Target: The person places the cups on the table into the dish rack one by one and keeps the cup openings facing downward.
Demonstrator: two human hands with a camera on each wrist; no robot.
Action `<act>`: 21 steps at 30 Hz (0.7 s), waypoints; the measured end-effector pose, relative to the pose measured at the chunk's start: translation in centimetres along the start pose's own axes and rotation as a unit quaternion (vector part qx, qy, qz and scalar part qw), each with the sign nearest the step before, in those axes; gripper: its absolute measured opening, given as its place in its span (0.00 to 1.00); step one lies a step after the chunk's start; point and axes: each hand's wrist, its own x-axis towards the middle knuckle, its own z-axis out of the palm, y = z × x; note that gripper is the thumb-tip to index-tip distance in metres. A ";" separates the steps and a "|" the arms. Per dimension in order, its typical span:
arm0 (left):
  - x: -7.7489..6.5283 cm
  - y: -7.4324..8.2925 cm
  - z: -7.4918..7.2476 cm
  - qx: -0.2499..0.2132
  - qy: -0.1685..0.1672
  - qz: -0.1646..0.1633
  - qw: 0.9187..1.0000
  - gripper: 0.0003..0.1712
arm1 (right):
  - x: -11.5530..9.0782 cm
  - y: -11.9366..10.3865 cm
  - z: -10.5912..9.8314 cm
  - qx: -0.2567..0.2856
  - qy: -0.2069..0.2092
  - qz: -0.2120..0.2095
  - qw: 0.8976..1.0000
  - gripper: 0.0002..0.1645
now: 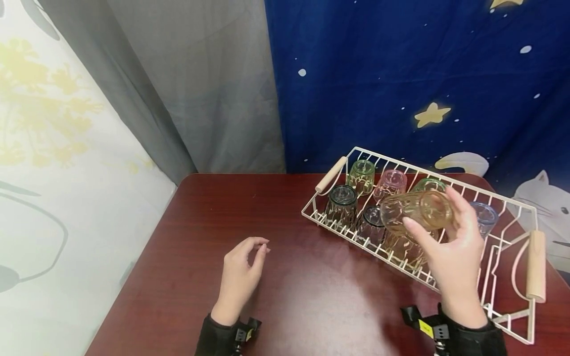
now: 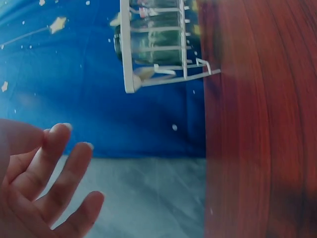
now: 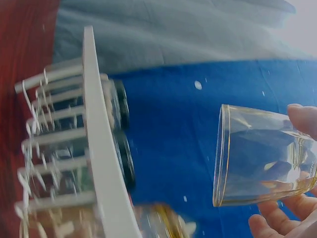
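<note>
My right hand (image 1: 458, 247) grips an amber glass (image 1: 411, 210) near its base, tipped on its side above the rack, mouth to the left. In the right wrist view the same glass (image 3: 262, 156) shows its rim, with thumb and fingertips around the base end. Under it is the white wire rack (image 1: 378, 254), where several upside-down glasses stand: a dark one (image 1: 343, 202), a green one (image 1: 361, 173), a pink one (image 1: 392, 183) and a blue one (image 1: 486, 215) among them. My left hand (image 1: 242, 267) hovers over the table left of the rack, fingers loosely bent, holding nothing.
The rack has a wooden handle (image 1: 331, 174) at its left end and another wooden handle (image 1: 536, 267) at its right. It stands on a dark red table (image 1: 222, 212). Behind hang a grey curtain (image 1: 222, 89) and a blue starry curtain (image 1: 356, 74).
</note>
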 end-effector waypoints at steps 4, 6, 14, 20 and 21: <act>-0.3 -0.9 -0.4 0.026 -0.041 -0.032 0.998 0.04 | 0.2 0.6 -1.8 0.008 0.044 0.020 0.999 0.48; -0.4 -1.5 -0.5 0.036 -0.055 -0.045 0.997 0.05 | 0.2 0.8 -2.7 0.005 0.063 0.037 0.997 0.47; -1.1 -3.4 -1.0 0.050 -0.086 -0.101 0.990 0.03 | 0.8 2.3 -5.1 -0.011 0.097 0.078 0.992 0.48; -1.5 -4.1 -1.3 0.065 -0.111 -0.129 0.983 0.06 | 0.7 2.9 -6.0 -0.097 0.094 0.117 0.984 0.46; -1.6 -4.2 -1.3 0.067 -0.117 -0.131 0.982 0.06 | 0.7 3.0 -6.2 -0.109 0.094 0.132 0.981 0.45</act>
